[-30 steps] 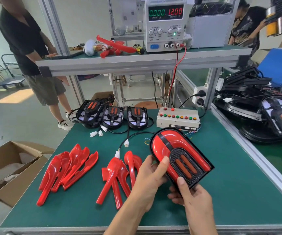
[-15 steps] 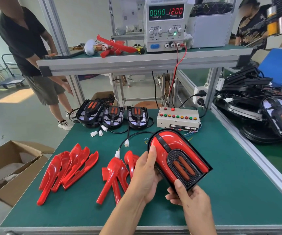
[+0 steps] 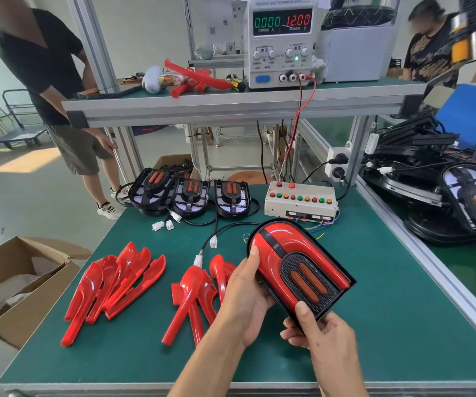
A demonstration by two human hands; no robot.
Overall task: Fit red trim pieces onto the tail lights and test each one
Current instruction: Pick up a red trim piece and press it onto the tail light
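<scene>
Left hand: the left hand (image 3: 245, 299) reached in from the desk's near edge, palm cupped against the left side of the tail light (image 3: 299, 270), thumb laid along its red trim, fingers curled behind it (hidden from view).
Right hand: the right hand (image 3: 321, 336) gripped the lamp's near corner, thumb pressed on the black frame, fingers curled beneath.
Tail light: held tilted above the green desk (image 3: 374, 325) towards its near edge, rounded end pointing away, red trim fitted around a black grille with two orange lenses.
Loose trim pieces: one pile (image 3: 113, 287) lay near the desk's left edge, another pile (image 3: 196, 293) just beside the left hand.
Untrimmed lamps: three (image 3: 191, 196) stood in a row at the far left corner.
Test box: the button box (image 3: 299, 200) sat at the far edge.
Cardboard box: an open carton (image 3: 16, 287) stood on the floor left of the desk; its contents were unclear.
</scene>
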